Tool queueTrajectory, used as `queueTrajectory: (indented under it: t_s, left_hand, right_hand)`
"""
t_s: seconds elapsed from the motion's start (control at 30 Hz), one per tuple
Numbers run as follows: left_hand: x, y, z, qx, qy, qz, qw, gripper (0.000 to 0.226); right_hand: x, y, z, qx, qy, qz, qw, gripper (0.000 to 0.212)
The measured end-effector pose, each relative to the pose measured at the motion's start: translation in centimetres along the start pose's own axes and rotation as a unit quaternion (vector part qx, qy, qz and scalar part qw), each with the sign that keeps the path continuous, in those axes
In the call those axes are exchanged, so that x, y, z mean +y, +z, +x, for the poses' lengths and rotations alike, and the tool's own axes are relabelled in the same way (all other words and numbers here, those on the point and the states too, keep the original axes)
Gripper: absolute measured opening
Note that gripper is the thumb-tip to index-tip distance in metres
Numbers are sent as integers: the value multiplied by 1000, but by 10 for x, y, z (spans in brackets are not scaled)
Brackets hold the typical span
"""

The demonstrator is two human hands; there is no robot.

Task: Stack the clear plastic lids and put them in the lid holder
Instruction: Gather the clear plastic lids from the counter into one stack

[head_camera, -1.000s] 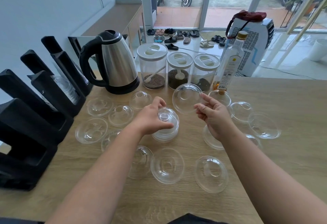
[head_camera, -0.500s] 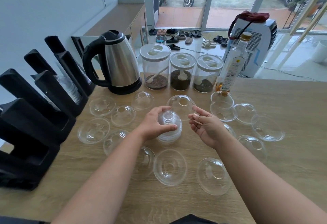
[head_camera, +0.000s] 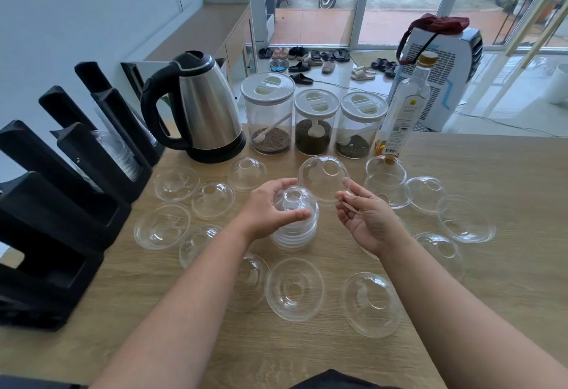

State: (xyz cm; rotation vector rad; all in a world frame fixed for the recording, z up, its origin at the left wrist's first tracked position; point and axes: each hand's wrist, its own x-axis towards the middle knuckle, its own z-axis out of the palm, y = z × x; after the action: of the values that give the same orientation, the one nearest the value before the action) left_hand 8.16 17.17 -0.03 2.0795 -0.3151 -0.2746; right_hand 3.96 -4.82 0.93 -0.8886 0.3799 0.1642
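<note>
The stack of dome lids [head_camera: 294,222] stood mid-table [head_camera: 461,155]; our left hand [head_camera: 270,209] curled round its top. Our right hand [head_camera: 367,219] pinched one dome lid [head_camera: 322,178] by its rim, tilted, beside the stack. We noted loose lids all around and the black lid holder [head_camera: 61,204] at left.

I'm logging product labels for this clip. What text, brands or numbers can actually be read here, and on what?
Nothing can be read.
Bottle: its label carries an emblem, small print and a barcode, all too small and blurred to read.
Kettle, three jars, lid holder, clear lids: no visible text.
</note>
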Motion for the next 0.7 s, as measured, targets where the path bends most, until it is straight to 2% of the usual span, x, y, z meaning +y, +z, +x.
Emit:
queueTrajectory:
  t_s: [0.27, 0.57, 0.7]
  left_hand:
    - [-3, -2, -3, 7, 2, 1, 1000, 85]
    - [-9, 4, -5, -12, -9, 57, 998, 90]
    - [-13, 9, -3, -18, -1, 88, 996, 84]
  right_hand:
    - [-3, -3, 0, 2, -12, 12, 1000, 36]
    - [2, -1, -2, 1, -10, 5, 1000, 38]
    - [3, -3, -3, 3, -8, 2, 1000, 40]
